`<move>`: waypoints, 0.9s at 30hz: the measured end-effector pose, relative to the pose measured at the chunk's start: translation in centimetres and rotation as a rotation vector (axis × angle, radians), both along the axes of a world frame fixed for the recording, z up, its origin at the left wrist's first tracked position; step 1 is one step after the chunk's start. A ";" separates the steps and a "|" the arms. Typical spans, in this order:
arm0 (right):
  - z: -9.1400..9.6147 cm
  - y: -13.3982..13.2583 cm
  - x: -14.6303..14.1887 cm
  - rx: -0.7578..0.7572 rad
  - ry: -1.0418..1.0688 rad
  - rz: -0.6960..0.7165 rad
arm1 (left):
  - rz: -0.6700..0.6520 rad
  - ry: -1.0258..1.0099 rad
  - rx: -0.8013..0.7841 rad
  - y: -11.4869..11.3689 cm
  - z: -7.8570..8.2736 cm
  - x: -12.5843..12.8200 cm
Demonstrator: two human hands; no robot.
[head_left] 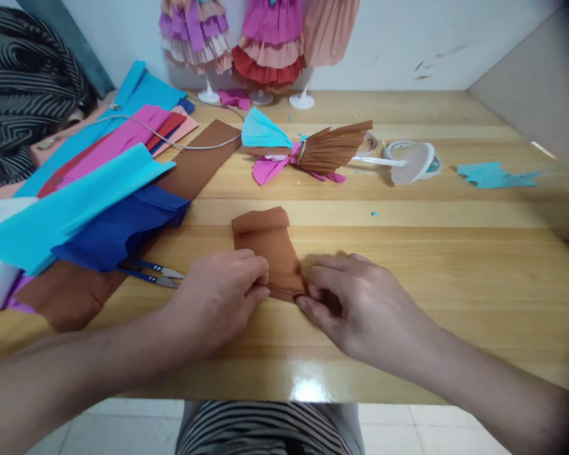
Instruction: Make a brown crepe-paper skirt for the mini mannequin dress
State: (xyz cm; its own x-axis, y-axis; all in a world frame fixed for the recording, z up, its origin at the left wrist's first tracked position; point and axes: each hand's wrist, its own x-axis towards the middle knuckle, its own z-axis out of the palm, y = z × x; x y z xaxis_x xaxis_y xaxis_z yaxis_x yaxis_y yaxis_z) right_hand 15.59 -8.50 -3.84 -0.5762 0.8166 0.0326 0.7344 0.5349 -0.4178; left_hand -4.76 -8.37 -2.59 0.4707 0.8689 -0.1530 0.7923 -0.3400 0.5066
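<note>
A strip of brown crepe paper (269, 243) lies on the wooden table between my hands, its far end folded over. My left hand (227, 284) is closed, thumb against curled fingers, gripping the strip's near left edge. At the near right corner, my right hand (346, 300) pinches the same paper between thumb and fingers. Small creases run along the near edge between the two grips. Just left of my left hand lie blue-handled thread snips (154, 275). Beyond the strip, a doll stand lies on its side with a pleated brown paper skirt (334, 148) and cyan and pink pieces.
Stacked crepe paper sheets, including a cyan one (76, 202) and a dark blue one (123, 230), cover the left side. Paper dresses (270, 57) on white stands line the wall. A tape roll (434, 165) and a cyan scrap (495, 175) lie at the right. A thin grey cable (171, 140) crosses the sheets.
</note>
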 end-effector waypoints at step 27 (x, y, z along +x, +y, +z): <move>-0.2 -0.5 0.8 0.112 0.239 0.135 | -0.026 -0.095 -0.009 0.0 -0.3 -0.5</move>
State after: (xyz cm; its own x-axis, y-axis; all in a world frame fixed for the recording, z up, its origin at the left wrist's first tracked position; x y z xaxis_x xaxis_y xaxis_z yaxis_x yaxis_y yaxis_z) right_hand 16.41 -8.99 -4.03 -0.6448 0.7164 0.2664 0.5410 0.6740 -0.5031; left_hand -5.28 -8.34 -2.93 0.5061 0.8549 -0.1141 0.7314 -0.3554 0.5820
